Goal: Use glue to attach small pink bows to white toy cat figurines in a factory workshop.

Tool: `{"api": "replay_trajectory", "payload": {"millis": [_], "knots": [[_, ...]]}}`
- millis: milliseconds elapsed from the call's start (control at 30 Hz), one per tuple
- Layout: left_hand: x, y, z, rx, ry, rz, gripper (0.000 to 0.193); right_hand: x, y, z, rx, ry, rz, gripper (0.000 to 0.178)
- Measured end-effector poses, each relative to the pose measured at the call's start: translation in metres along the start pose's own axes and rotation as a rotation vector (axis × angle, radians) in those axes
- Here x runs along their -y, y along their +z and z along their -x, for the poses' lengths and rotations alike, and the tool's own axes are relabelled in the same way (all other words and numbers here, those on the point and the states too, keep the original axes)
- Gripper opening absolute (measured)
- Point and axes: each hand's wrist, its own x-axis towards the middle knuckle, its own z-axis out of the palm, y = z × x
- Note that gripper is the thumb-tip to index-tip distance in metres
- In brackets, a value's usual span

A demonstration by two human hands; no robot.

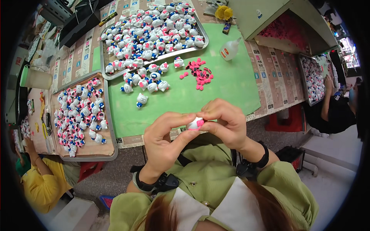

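Note:
Between both hands, close to my chest, is a small white toy figure (194, 124) with a pink bow-like part. My left hand (166, 136) pinches it from the left with thumb and fingertips. From the right, my right hand (225, 121) grips the same figure, its thumb at the pink part. Beyond them, on a green mat (169, 107), one loose figure (142, 99) lies apart from a cluster of white and blue figures (153, 86). A pile of small pink pieces (201, 75), some with dark faces, lies to the right of that cluster.
A metal tray (206, 36) heaped with figures stands at the back; another tray (111, 144) of figures is at left. A white squeeze bottle (230, 50) stands back right, near a box (266, 19) holding pink pieces. Other people (44, 181) sit at both sides.

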Motion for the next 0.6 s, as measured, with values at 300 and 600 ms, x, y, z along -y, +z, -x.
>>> {"api": "replay_trajectory", "payload": {"millis": [300, 600], "knots": [[0.003, 0.005, 0.001, -0.054, -0.193, 0.243, 0.031, 0.009, 0.0, 0.0, 0.014, -0.041, 0.216, 0.041], [0.026, 0.009, -0.001, -0.175, -0.42, 0.606, 0.03, -0.003, 0.018, -0.002, -0.081, -0.056, 0.493, 0.04]]}}
